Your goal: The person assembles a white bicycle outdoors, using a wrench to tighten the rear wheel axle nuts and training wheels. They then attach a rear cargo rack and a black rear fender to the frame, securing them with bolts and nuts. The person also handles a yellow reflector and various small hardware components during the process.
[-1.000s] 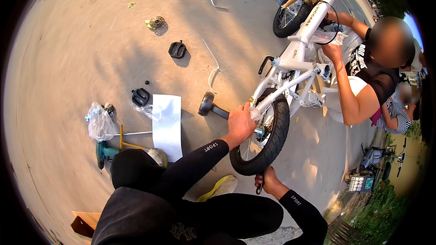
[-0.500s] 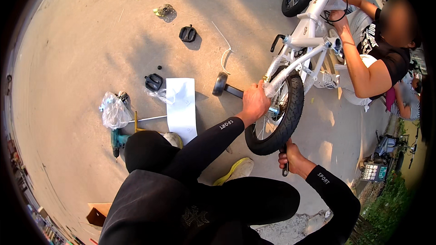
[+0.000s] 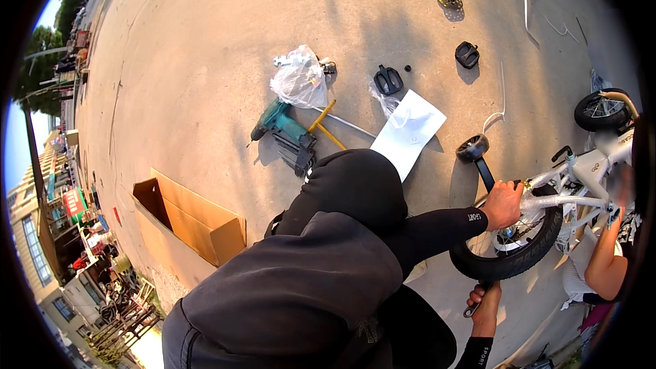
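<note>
A small white bicycle (image 3: 593, 169) lies at the right, its rear tire (image 3: 509, 265) nearest me. My left hand (image 3: 504, 205) is closed at the rear axle around the black bracket (image 3: 486, 173) of a training wheel (image 3: 472, 148), against the white frame tube. Just below the tire, my right hand (image 3: 485, 306) grips a dark wrench (image 3: 471, 310), whose ringed end sticks out past the fingers; the tire hides its other end. A co-worker's arm (image 3: 603, 260) reaches to the frame from the right edge.
On the concrete lie two black pedals (image 3: 467, 55), a brake disc (image 3: 450, 0), a white sheet (image 3: 410, 133), a plastic bag (image 3: 301, 80), a teal drill (image 3: 279, 120) and a yellow-handled tool (image 3: 322, 115). An open cardboard box (image 3: 184, 222) stands at the left.
My view has swung left, so the bicycle and both hands sit further right, and the cardboard box shows more fully. Both hands keep their holds.
</note>
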Available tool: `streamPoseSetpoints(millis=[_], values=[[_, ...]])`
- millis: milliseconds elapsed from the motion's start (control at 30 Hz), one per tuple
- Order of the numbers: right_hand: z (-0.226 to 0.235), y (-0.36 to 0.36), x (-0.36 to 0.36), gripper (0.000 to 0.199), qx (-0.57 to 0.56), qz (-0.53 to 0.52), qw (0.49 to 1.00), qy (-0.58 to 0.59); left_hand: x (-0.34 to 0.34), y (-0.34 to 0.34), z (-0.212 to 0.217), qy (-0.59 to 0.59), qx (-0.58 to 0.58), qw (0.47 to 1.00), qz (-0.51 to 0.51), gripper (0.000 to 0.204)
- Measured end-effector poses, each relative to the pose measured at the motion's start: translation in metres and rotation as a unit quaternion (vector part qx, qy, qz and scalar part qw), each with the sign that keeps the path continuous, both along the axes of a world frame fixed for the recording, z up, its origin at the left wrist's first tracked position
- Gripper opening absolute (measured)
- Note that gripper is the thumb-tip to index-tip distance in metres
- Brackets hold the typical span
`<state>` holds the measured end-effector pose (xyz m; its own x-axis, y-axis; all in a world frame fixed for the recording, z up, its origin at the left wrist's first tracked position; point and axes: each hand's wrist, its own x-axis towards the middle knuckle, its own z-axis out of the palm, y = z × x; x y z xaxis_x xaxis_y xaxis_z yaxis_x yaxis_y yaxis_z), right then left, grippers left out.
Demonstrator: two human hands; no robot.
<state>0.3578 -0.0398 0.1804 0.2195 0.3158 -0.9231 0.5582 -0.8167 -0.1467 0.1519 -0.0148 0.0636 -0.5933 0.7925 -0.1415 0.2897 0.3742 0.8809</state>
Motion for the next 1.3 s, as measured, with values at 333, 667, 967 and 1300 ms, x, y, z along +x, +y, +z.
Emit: streamPoseSetpoints(millis=[333, 667, 967, 1300], values=[[0.017, 0.000, 0.034, 0.056, 0.012, 0.000, 0.999, 0.043, 0.004, 0.001, 0.001, -0.013, 0.016, 0.999, 0.040, 0.034], [-0.066, -0.087, 0.099, 0.054, -0.025, 0.262, 0.961, -0.089, 0.013, 0.000, 0.001, 0.004, 0.043, 0.998, 0.052, 0.041], [-0.099, -0.064, 0.147, 0.042, 0.289, 0.504, 0.792, -0.187, -0.002, 0.001, -0.005, 0.013, -0.025, 1.000, -0.002, 0.044], [0.049, 0.024, -0.004, 0.057, 0.543, 0.202, 0.815, 0.012, -0.007, 0.003, 0.010, -0.035, -0.083, 0.994, -0.060, 0.052]])
